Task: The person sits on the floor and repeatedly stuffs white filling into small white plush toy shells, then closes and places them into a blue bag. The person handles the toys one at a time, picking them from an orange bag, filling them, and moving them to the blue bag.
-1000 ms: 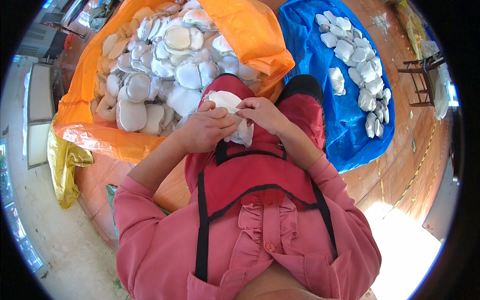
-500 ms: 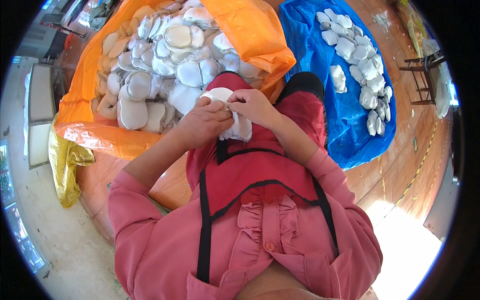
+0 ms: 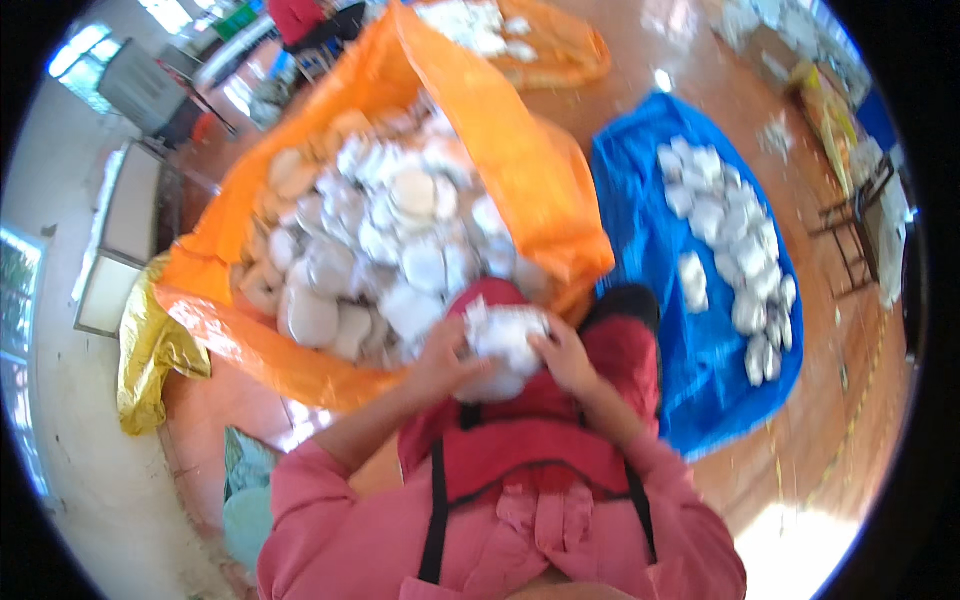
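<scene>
- Landmark: large orange plastic sack [image 3: 480, 110], mouth wide, heaped with rounded white and beige padded pieces [image 3: 325, 268].
- Soft white padded bundle [image 3: 505, 338], frayed at its edge: on the near side of the sack, toward its right half, held over the red-clad lap.
- Left hand [image 3: 445, 358]: partly open, fingers bent round the bundle's left side, holding it.
- Right hand [image 3: 565, 357]: half closed, fingers and thumb gripping the bundle's right edge. Motion blur here; exact finger placement looks uncertain.
- Bright blue plastic sheet or bag [image 3: 622, 190]: right of the sack, close beside it, bearing white puffy pieces [image 3: 735, 235], mostly in a long cluster, one set apart.
- Smaller orange plastic sheet [image 3: 580, 60] with white pieces [image 3: 475, 28]: beyond the sack.
- Shiny yellow plastic sack [image 3: 160, 350]: left of it, near the wall.
- Dark wooden stool [image 3: 848, 240]: well right, past the blue plastic.
</scene>
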`<state>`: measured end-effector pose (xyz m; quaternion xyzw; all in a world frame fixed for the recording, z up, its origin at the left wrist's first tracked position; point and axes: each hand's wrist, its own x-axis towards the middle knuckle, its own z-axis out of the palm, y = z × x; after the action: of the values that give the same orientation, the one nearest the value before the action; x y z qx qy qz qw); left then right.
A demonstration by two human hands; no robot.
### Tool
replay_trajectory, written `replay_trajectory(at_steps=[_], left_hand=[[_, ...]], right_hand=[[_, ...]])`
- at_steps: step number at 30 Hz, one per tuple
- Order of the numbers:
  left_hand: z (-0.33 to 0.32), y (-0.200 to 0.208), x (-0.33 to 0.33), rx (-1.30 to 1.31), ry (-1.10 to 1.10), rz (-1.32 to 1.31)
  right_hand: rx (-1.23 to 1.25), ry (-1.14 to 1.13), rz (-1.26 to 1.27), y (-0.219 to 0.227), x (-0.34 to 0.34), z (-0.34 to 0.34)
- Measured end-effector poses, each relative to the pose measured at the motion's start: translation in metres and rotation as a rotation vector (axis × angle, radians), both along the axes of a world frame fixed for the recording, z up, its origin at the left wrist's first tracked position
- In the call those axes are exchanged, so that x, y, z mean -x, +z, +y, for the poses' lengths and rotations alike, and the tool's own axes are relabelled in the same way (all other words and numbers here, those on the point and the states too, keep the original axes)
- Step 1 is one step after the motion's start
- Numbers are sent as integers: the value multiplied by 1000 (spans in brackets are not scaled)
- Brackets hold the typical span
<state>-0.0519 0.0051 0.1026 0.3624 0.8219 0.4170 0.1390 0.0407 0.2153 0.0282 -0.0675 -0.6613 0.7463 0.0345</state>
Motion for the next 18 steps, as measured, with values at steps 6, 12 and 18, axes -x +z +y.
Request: replay_trajectory(at_steps=[6,12,18], left_hand=[[-5,-27,-3,93,-182,2],[-3,-28,-5,211,-350,-159],[5,-22,-23,-149,-289,-784]], right_hand=[[309,-3,17,-1,2,-5],[308,147,70,-5,0,-8],[305,151,48,5,-2,-14]])
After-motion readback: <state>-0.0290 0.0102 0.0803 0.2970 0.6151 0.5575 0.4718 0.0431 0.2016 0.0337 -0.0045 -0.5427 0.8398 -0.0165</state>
